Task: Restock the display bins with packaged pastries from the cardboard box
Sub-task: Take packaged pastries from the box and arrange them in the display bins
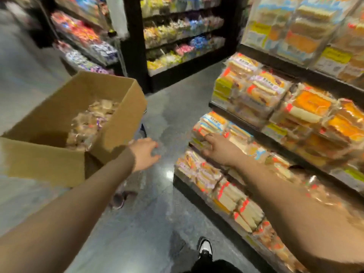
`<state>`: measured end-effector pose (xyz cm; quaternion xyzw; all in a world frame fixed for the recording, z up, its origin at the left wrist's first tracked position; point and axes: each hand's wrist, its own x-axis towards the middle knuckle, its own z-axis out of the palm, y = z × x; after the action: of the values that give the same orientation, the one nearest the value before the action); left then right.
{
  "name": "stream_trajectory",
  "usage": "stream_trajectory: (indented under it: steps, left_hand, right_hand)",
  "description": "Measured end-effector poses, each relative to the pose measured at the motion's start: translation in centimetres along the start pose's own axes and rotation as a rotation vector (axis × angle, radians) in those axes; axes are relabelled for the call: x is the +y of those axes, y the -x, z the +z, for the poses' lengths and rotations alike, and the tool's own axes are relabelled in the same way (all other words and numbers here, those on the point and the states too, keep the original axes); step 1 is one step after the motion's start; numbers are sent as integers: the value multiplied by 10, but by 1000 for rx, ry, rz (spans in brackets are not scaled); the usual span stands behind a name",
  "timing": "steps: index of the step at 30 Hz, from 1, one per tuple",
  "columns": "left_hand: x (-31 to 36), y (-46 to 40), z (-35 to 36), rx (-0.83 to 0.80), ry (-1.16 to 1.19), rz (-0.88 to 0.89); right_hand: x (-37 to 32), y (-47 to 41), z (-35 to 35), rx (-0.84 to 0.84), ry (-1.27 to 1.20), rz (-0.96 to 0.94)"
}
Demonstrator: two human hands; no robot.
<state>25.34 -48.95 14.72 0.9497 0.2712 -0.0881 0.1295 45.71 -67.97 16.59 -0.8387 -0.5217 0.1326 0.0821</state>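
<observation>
A shop aisle with a grey polished floor [157,213]. At nine o'clock the cardboard box [78,107] holds packaged pastries [88,125]. Left hand [144,153] hangs over the floor, fingers loose, empty. Right hand [220,149] rests spread on packets in the display bins [246,154] at three o'clock. A shoe [204,248] shows at six.

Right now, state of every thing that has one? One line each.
cardboard box: open, flaps up, partly filled with packaged pastries
left hand: empty, fingers relaxed, above the floor beside the box
right hand: fingers curled onto packages at the end of the display bins
display bins: stocked, packages stacked in tiers
back shelves: stocked
</observation>
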Motion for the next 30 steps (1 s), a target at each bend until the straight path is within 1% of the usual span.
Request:
stream_trajectory:
  steps: [1,4,5,7,9,12,15,18,25,30]
  left_hand:
    - [-20,9,5,-21,31,-37]
    - [-82,41,17,39,161,-159]
    - [-99,49,21,34,185,-214]
    - [-131,62,21,-17,153,-308]
    - [-161,67,19,-26,165,-370]
    - [-200,67,15,21,221,-433]
    - [-244,54,8,79,291,-492]
    - [-295,28,-4,95,316,-553]
    - [-407,-31,-23,46,368,-675]
    - [-473,-58,-19,-60,356,-764]
  right_hand:
    - [-17,-13,10,-39,0,-29]
    - [-75,-54,45,-164,-21,-141]
    - [-92,-66,55,-199,-27,-168]
    - [-124,-90,73,-260,-38,-217]
    - [-152,-112,90,-298,-54,-263]
    - [-190,-147,110,-293,-99,-305]
    - [-224,-190,127,-307,-157,-334]
    - [-255,-241,136,-324,-179,-355]
    - [-308,-350,149,-412,-162,-336]
    - [-338,-409,166,-491,-99,-282]
